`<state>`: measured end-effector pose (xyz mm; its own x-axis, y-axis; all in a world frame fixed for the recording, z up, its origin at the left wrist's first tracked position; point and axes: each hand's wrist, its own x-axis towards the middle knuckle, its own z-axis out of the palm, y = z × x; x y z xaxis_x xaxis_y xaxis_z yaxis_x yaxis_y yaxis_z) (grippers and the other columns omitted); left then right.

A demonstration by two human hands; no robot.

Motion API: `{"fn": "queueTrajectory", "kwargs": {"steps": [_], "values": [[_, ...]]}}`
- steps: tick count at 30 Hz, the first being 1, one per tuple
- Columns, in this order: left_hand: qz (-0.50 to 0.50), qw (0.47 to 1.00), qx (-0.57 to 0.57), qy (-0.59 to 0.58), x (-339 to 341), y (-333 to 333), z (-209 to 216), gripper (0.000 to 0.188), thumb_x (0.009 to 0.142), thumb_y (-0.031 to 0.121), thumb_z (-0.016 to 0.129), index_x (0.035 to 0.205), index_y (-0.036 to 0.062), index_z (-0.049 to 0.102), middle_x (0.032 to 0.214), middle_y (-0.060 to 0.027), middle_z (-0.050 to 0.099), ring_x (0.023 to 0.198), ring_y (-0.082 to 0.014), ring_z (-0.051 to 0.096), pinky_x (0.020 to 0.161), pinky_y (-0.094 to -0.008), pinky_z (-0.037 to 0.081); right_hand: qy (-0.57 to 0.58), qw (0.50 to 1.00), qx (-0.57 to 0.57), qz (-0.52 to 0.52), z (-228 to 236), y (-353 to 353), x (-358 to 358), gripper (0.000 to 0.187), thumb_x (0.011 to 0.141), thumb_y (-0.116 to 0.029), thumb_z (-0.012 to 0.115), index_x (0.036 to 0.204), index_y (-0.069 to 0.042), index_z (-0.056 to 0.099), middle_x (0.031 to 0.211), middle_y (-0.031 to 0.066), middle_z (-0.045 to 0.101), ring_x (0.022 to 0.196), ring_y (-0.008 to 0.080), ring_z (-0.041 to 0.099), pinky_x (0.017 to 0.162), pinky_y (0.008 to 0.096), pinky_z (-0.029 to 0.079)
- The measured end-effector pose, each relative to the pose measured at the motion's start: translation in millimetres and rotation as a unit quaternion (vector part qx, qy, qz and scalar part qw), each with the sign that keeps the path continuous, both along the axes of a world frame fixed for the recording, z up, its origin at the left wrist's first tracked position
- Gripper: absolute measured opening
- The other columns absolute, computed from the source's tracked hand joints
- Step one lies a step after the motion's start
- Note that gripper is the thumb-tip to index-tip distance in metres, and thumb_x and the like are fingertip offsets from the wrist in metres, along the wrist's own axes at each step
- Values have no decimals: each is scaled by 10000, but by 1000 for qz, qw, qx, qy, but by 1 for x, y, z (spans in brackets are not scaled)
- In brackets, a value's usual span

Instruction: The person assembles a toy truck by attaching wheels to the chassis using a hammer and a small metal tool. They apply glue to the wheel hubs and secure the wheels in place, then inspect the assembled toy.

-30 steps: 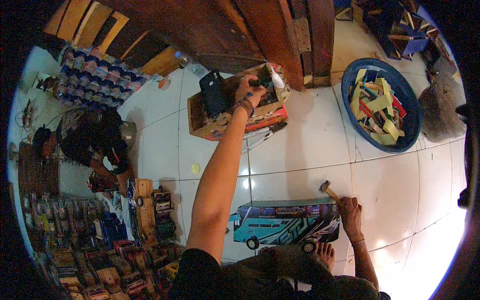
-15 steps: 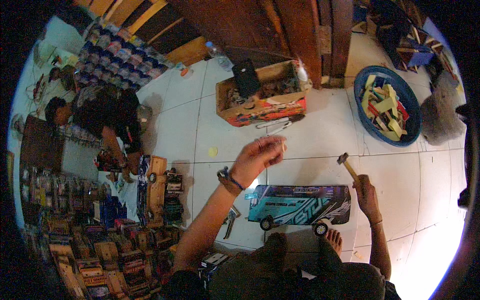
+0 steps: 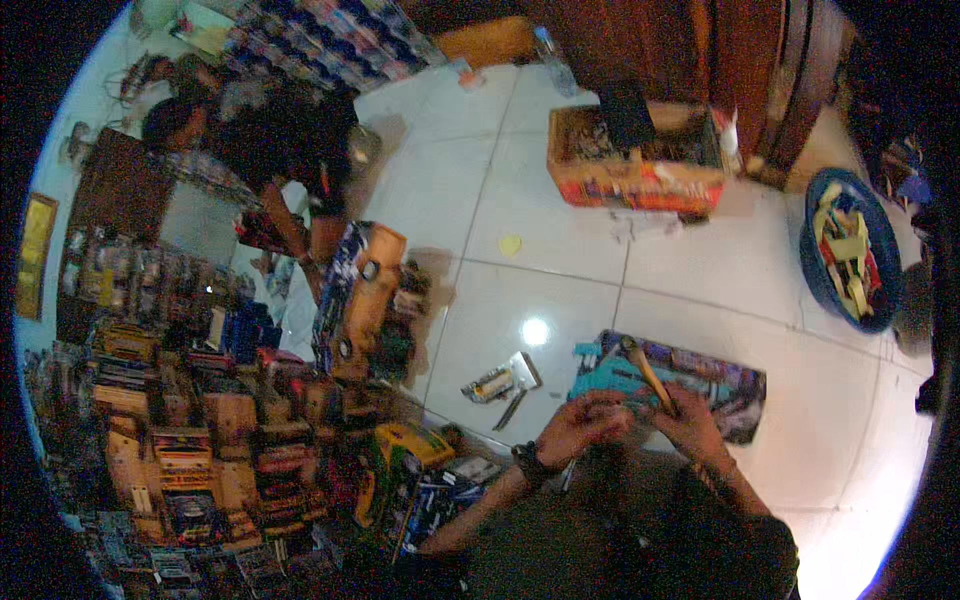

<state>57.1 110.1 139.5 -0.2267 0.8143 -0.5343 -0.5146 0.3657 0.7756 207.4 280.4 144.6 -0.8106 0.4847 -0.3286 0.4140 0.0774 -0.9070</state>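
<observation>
A toy bus (image 3: 735, 390) in turquoise, black and white lies on the tiled floor in front of me, blurred by motion. My right hand (image 3: 690, 428) is wrapped round the wooden handle of a hammer (image 3: 652, 378), whose head is over the bus's left part. Close beside it, my left hand (image 3: 582, 430) has its fingers pressed together at the bus's near edge. What those fingers hold, if anything, is too blurred to make out. A flat pale metal piece (image 3: 520, 372) and a slim dark strip (image 3: 510, 410) rest on the floor left of the bus.
A cardboard box (image 3: 640, 185) of small parts stands farther off, and a blue tub (image 3: 855, 315) of offcuts is at the right. Wooden toy vehicles (image 3: 190, 450) crowd the left. Another person (image 3: 280, 150) bends there near a larger toy vehicle (image 3: 365, 300).
My left hand has come back toward me to the bus's near edge. The hammer in my right hand has moved left over the bus. The view has swung left.
</observation>
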Motion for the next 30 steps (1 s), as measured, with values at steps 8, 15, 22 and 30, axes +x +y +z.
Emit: {"fn": "queueTrajectory", "kwargs": {"steps": [8, 15, 22, 30], "values": [[52, 998, 3, -19, 14, -21, -28, 270, 960, 117, 635, 1200, 33, 546, 1128, -104, 658, 1011, -194, 654, 895, -334, 564, -30, 998, 13, 60, -6, -13, 12, 231, 873, -231, 731, 1016, -54, 688, 706, 27, 565, 649, 118, 511, 602, 295, 435], [64, 998, 6, -23, 12, -26, -25, 267, 956, 132, 644, 1182, 18, 559, 1050, -117, 678, 966, -201, 671, 857, -328, 565, -38, 997, 39, 63, -20, -20, 0, 189, 922, -172, 683, 1006, -4, 664, 819, 90, 694, 767, 123, 649, 675, 285, 513], [94, 995, 10, 9, -12, -20, -26, 281, 946, 150, 662, 1187, 26, 587, 1082, -100, 675, 965, -192, 670, 885, -338, 555, 55, 998, 11, 1, -25, -27, -19, 243, 942, -202, 665, 1113, -30, 654, 814, 45, 681, 714, 94, 585, 667, 265, 489], [269, 946, -30, 180, -47, 5, -58, 294, 914, 109, 693, 1163, -8, 591, 959, -98, 710, 872, -146, 673, 794, -276, 552, -43, 992, -63, -98, -23, -17, -5, 247, 934, -224, 676, 1145, -97, 652, 674, -82, 457, 543, 45, 373, 490, 241, 282]]}}
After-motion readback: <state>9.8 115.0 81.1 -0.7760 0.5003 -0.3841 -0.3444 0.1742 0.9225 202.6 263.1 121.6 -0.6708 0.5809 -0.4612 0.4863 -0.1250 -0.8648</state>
